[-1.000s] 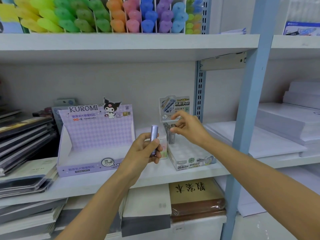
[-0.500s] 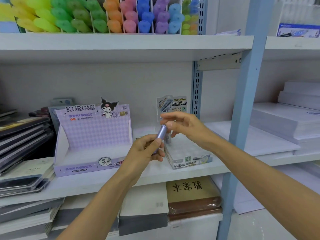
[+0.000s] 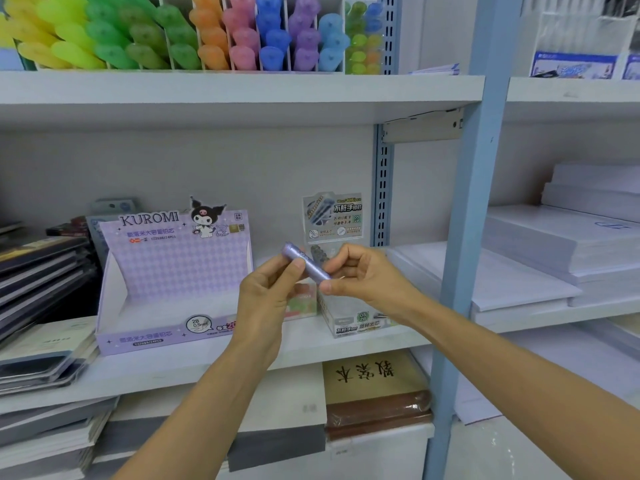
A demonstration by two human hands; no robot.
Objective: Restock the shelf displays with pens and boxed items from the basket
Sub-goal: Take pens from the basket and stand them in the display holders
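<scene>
There, both hands met before the middle shelf (image 3: 166, 370) over one small purple tube (image 3: 306, 262). The tube was held up tilted, its upper end pointing to ten o'clock and its lower end to four o'clock. The left hand (image 3: 265, 303) held it about the middle, thumb on its near side and fingers curled behind, while the right hand (image 3: 367, 277) pinched the lower end between thumb and forefinger, its other fingers folded in. Seen from the head, the tube sat above the gap between two displays on the shelf. At nine o'clock of the hands stood the Kuromi box (image 3: 166, 271), a lilac card display with its tray open to the front. At five o'clock of the tube, partly hidden by the right hand, sat a clear box (image 3: 353, 323), with a printed card (image 3: 334, 216) rising behind it at twelve o'clock. A small pink and green pack (image 3: 304, 304) showed between the two boxes, just behind the left hand's fingers. Dark notebooks (image 3: 38, 271) were stacked at nine o'clock, at the shelf's far end. On the shelf above, at eleven o'clock, highlighters (image 3: 207, 39) stood in rows by colour. A blue post (image 3: 467, 237) rose at three o'clock, and beyond it lay stacks of white paper (image 3: 571, 247). Below, at six o'clock, a brown book (image 3: 377, 389) lay wrapped in film.
</scene>
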